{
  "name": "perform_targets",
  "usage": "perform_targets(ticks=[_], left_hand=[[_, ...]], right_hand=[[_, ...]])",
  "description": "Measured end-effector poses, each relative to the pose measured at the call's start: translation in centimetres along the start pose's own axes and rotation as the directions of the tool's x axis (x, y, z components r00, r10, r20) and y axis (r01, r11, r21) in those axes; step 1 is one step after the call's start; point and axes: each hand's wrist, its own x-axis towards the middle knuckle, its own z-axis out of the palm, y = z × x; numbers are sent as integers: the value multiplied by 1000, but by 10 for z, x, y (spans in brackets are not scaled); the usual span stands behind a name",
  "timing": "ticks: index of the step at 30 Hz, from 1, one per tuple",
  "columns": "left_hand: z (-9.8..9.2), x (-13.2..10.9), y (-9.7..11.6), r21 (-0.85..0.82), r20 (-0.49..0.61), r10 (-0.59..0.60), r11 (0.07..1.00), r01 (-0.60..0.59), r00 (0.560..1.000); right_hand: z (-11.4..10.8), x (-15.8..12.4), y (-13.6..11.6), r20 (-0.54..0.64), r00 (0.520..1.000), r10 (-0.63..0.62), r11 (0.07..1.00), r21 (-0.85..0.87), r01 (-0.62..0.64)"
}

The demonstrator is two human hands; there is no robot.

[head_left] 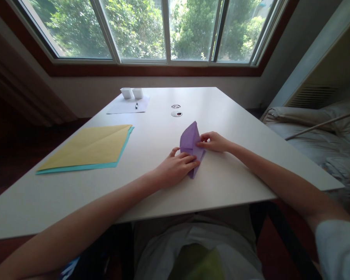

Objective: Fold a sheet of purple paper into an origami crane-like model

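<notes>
A folded piece of purple paper (189, 138) lies on the white table in front of me, its pointed end toward the window. My left hand (176, 167) rests across its near part, fingers stretched out and pressing on the paper. At the right edge my right hand (212, 141) pinches the paper between thumb and fingers. The lower end of the paper shows below my left fingers, and part of its middle is hidden under them.
Yellow sheets (87, 146) over turquoise sheets (124, 147) lie at the left of the table (236, 182). Farther back, two white cups (137, 93) and a pen (136, 105) are on white paper (119, 105). Round cable-hole covers (175, 114) sit mid-table. A covered sofa (309, 128) stands right.
</notes>
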Motion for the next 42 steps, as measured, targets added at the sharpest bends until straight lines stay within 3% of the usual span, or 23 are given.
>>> perform_targets(ticks=[8, 12, 14, 15, 17, 18, 22, 27, 31, 38, 42], left_hand=[[-2, -1, 2, -36, 19, 1, 999, -1, 1000], [-9, 0, -4, -108, -161, -73, 993, 56, 984], [-11, 1, -13, -222, -294, -236, 959, 174, 926], [-11, 1, -20, -293, -346, -341, 924, 245, 874], [-9, 0, -32, -390, -328, -511, 839, 379, 794], [-7, -1, -37, -403, -280, -555, 809, 429, 783], [1, -1, -41, -395, -103, -568, 777, 490, 816], [7, 3, -28, -387, -84, -487, 820, 422, 869], [10, 3, -18, -257, -54, -420, 882, 394, 906], [8, 5, -4, -25, 29, -449, 893, 449, 893], [9, 5, 2, 22, 19, -487, 873, 486, 873]], right_hand=[[13, -1, -4, -162, 985, 63, 992, -101, -80], [12, -3, -5, -165, 985, 49, 993, -98, -66], [11, -4, -4, -159, 987, 38, 993, -102, -54], [11, -4, -4, -156, 987, 35, 993, -104, -52], [11, -4, -4, -153, 988, 38, 993, -105, -55], [11, -4, -4, -153, 987, 41, 993, -105, -57], [12, -5, -6, -161, 986, 43, 993, -106, -61], [14, -6, -8, -166, 986, 9, 993, -111, -27], [15, -5, -5, -171, 985, -14, 994, -113, -5], [19, -3, -3, -166, 986, -28, 992, -127, 7], [21, -5, -4, -257, 966, 1, 999, -38, -11]])
